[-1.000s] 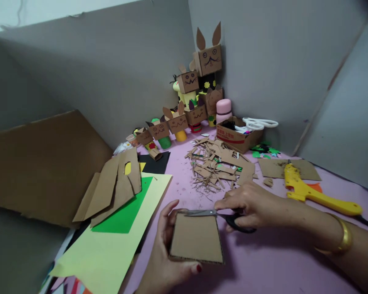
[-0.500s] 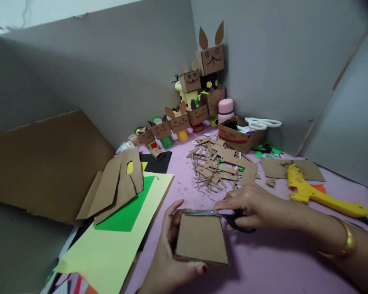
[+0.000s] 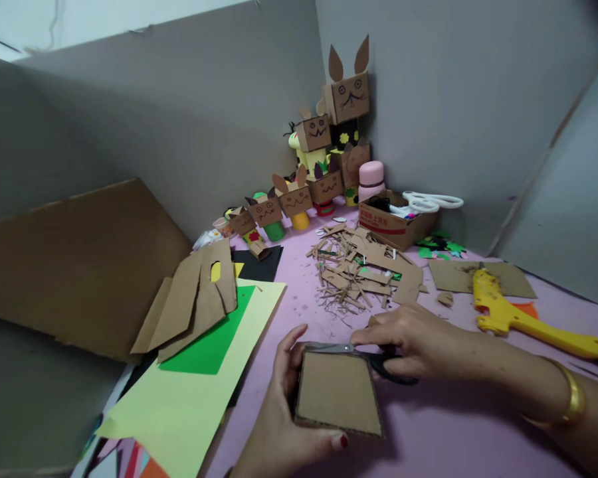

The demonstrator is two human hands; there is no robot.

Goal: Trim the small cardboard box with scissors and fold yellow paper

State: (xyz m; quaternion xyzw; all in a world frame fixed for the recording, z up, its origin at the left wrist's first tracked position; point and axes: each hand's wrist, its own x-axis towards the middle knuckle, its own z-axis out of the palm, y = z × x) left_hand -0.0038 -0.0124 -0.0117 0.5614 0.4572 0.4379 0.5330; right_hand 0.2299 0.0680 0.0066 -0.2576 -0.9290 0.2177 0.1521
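Note:
My left hand (image 3: 284, 425) grips a small brown cardboard rectangle (image 3: 336, 393) low in the middle, thumb on its near edge and fingers curled round its left side. My right hand (image 3: 418, 338) is closed on black-handled scissors (image 3: 373, 358), whose silver blades lie along the far edge of the cardboard. A gold bangle (image 3: 568, 401) circles my right wrist. Both hands hover just above the pink tabletop (image 3: 453, 431).
A heap of cardboard scraps (image 3: 361, 269) lies just beyond my hands. A yellow glue gun (image 3: 523, 315) rests at right. Green and yellow paper sheets (image 3: 199, 372) with cardboard pieces lie at left. Cardboard bunny figures (image 3: 323, 166) and a small box holding white scissors (image 3: 396, 216) stand in the corner.
The view has drifted slightly, so everything sits a little further right and lower. Both hands keep the same hold on cardboard and scissors.

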